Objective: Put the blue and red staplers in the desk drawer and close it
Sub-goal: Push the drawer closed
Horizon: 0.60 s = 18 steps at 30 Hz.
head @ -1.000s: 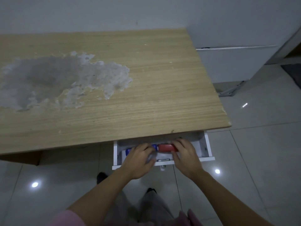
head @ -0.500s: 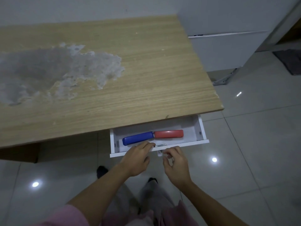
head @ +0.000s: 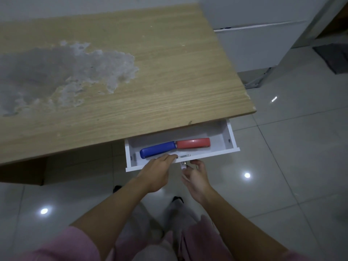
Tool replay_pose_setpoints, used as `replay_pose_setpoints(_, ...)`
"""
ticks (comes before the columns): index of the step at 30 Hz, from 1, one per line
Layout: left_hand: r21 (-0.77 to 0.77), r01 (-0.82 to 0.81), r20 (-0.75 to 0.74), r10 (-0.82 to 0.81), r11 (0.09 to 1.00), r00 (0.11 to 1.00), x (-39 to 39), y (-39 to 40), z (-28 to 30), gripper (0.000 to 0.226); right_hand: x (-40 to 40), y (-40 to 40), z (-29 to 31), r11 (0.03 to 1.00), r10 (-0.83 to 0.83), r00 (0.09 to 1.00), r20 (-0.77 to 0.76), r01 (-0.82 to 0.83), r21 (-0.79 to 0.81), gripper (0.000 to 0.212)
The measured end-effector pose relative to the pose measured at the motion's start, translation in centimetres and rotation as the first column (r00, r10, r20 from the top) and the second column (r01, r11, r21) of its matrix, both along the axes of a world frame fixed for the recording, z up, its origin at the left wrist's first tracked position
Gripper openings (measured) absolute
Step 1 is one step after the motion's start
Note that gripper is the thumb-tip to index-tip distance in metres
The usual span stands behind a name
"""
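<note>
The white desk drawer (head: 231, 137) stands pulled out under the desk's front right edge. Inside it lie the blue stapler (head: 157, 149) on the left and the red stapler (head: 193, 143) on the right, end to end and touching. My left hand (head: 157, 171) rests with its fingertips on the drawer's front rim, holding nothing. My right hand (head: 196, 176) hovers just below the front panel, fingers spread and curled beside a small metal key (head: 183, 164) that sticks out of the drawer's lock.
The wooden desk top (head: 169, 72) has a large worn grey patch at the left. White furniture stands at the back right, with a dark mat on the tiled floor beyond it. My legs are right below the drawer.
Both hands left the staplers and drew back out of the drawer to its front edge. The staplers now lie uncovered inside. The view shifted slightly.
</note>
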State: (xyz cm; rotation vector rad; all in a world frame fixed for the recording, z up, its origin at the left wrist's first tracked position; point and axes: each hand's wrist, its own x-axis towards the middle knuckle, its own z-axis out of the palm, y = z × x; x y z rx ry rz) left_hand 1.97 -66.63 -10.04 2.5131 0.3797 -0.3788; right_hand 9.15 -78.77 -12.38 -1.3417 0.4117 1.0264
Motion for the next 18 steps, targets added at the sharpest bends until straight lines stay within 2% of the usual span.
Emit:
replay_pose_setpoints(5,-0.016,-0.006,-0.005,0.006,1.000,1.000,0.1,-0.1,1.1,0.058,0.2,-0.1,0.7,0.996,-0.086,0.994,-0.072,0.089,0.029,0.044)
replay_pose_setpoints(11,0.089,-0.005,0.145,-0.008,0.996,0.989,-0.5,0.5,2.5,0.060,1.1,-0.7,2.6,0.975,-0.120,0.984,-0.134,0.142,0.172,0.034)
replay_pose_setpoints(14,0.137,-0.002,0.233,-0.030,0.991,0.972,-1.2,0.7,2.6,0.055,1.4,-0.8,2.5,0.967,-0.148,0.980,-0.136,0.172,0.185,0.027)
replay_pose_setpoints(18,0.183,0.017,0.235,-0.061,0.983,0.970,-2.2,1.1,2.7,0.052,2.3,-0.1,2.3,0.959,-0.187,0.973,-0.137,0.211,0.189,0.019)
